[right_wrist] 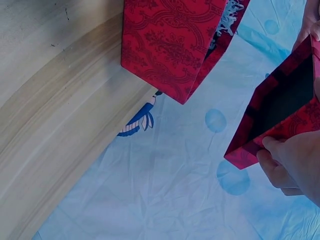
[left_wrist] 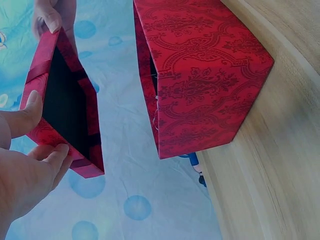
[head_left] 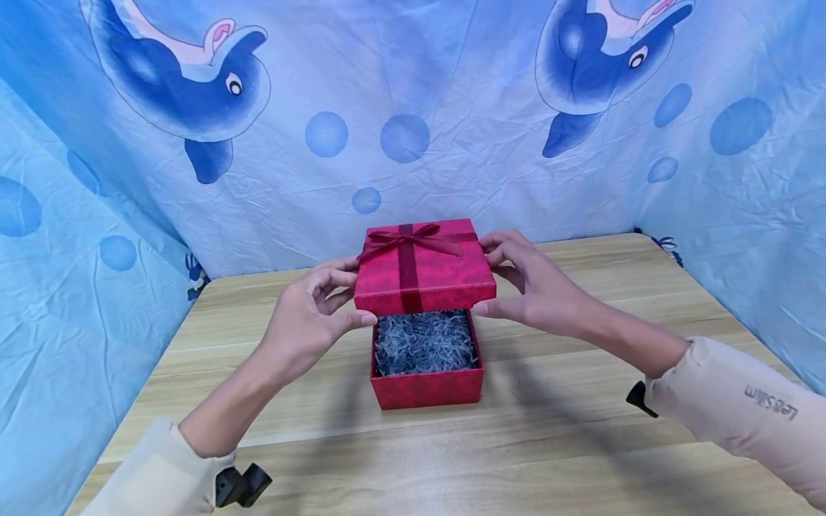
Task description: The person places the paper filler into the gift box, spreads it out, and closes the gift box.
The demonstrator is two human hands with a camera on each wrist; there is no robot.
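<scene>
Between both hands a red patterned gift box lid (head_left: 381, 283) with a dark red ribbon bow (head_left: 426, 240) hangs in the air, its dark inside showing in both wrist views. My left hand (head_left: 308, 308) grips the lid's left side with thumb and fingers. The right hand (head_left: 532, 287) grips its right side. Below and apart from the lid, the red box base (head_left: 427, 390) stands upright on the table, filled with grey-blue shredded paper (head_left: 422, 344). The lid hides the back part of the base in the head view. Whether anything lies under the shreds cannot be seen.
The light wooden table (head_left: 581, 430) carries the box near its middle. A blue cloth backdrop (head_left: 439, 79) with dolphin prints hangs behind and along both sides. Small dark camera mounts (head_left: 241, 486) sit at the light sleeves.
</scene>
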